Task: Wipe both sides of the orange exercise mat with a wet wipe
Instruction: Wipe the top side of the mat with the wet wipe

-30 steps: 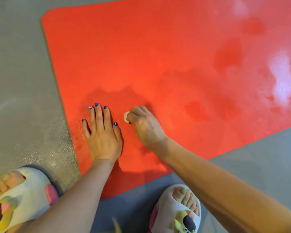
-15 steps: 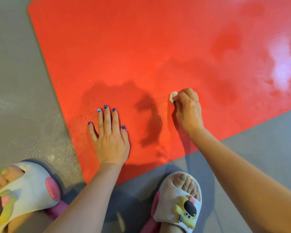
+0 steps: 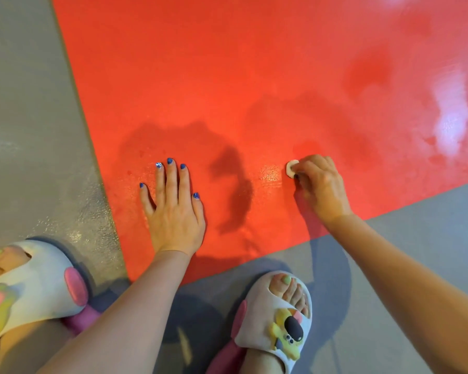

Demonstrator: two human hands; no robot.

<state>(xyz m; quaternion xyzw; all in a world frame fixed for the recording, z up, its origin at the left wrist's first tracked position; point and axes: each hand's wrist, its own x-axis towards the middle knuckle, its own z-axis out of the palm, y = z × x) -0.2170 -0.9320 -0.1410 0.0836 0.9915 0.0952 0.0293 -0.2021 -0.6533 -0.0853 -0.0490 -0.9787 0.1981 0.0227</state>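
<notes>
Head view: both my hands on the orange mat (image 3: 254,76), near its near-left corner.

My left hand (image 3: 173,211) lay flat on the mat, fingers straight and slightly spread. My right hand (image 3: 319,184), well apart to the right, had fingers curled, pinching a small balled wet wipe (image 3: 291,168) against the mat by its near edge. Damp glossy patches showed just left of the wipe and at far right. The mat lay on grey floor (image 3: 25,103); my slippers (image 3: 276,319) stood near.

Orange exercise mat (image 3: 254,76) lies flat, glossy with damp patches; small wadded wipe (image 3: 291,168) on it.
</notes>
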